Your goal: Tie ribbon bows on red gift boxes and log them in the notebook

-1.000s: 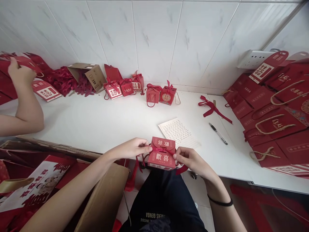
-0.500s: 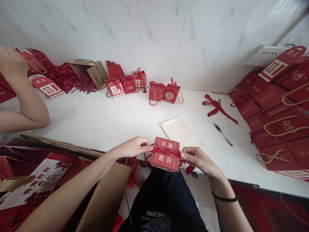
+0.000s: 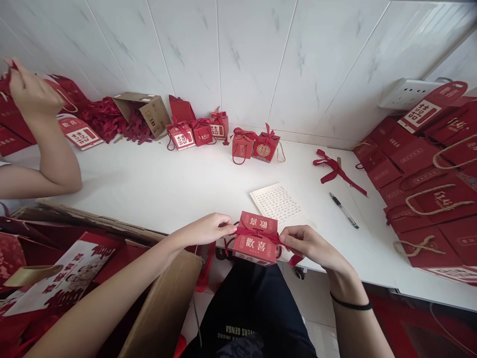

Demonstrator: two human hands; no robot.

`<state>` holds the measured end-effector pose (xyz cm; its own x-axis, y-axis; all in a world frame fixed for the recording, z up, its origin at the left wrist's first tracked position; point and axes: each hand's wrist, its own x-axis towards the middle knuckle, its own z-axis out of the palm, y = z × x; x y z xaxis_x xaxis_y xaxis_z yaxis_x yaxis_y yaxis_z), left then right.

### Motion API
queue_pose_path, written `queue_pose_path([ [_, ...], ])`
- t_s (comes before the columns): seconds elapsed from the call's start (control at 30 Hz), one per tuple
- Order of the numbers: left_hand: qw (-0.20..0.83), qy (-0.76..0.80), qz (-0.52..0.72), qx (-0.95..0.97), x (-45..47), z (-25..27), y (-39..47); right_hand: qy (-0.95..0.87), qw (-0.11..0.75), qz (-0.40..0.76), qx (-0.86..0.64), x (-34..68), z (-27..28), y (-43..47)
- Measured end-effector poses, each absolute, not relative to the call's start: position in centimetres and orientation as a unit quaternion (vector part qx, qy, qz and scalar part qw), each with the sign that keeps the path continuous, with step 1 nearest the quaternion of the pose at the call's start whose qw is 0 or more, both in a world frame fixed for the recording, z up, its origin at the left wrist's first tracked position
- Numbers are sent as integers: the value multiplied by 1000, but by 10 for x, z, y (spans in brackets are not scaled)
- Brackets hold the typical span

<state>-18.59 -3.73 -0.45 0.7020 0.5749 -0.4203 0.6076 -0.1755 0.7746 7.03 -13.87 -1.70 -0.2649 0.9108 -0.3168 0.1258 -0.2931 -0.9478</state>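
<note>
A small red box (image 3: 257,241) sits at the near edge of the white table (image 3: 167,184), just in front of the person. A red ribbon (image 3: 257,232) runs across its top. The left hand (image 3: 208,229) is at the left side of the box; its thumb and forefinger are pinched together on the ribbon end there, and the other fingers are curled loosely. The right hand (image 3: 307,243) is at the right side of the box; its fingers are also closed on the ribbon, and a loose ribbon end hangs below this hand. A black band is around the right wrist.

Just behind the box lies a sheet of paper (image 3: 279,204) with printed lines. A pen (image 3: 343,210) lies to the right of the sheet, and a loose ribbon piece (image 3: 333,168) lies further back, near the pen but apart from it. Along the wall stands a row of finished small boxes (image 3: 223,135) with bows. Beside them, to the left, a cardboard carton (image 3: 147,112) lies tipped on its side with red ribbons spilling out. On the right, many flat red bags (image 3: 421,184) with rope handles are stacked.

At the far left, another person's hand (image 3: 32,92) is raised over red bags there, and the forearm rests on the table. An open cardboard box (image 3: 164,303) stands beside the person's left arm, below the table edge.
</note>
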Motion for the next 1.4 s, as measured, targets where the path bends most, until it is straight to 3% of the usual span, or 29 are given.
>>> queue_pose_path([
  [0.17, 602, 355, 39, 714, -182, 5, -39, -554, 409, 543, -481, 55, 12, -136],
  [0.33, 621, 359, 49, 695, -180, 12, -40, -582, 420, 514, -469, 34, 10, -134],
  [0.67, 421, 363, 47, 830, -182, 45, -54, -610, 517, 325, -504, 12, -23, -129],
  [1.07, 106, 268, -1, 957, -166, 52, -58, -617, 501, 300, -528, 9, -31, -128],
  [1.23, 93, 205, 61, 972, -159, 56, -56, -548, 539, 358, -531, 6, -32, -127],
  [1.4, 149, 173, 64, 971, -148, 56, -49, -575, 503, 350, -542, 6, -26, -128],
])
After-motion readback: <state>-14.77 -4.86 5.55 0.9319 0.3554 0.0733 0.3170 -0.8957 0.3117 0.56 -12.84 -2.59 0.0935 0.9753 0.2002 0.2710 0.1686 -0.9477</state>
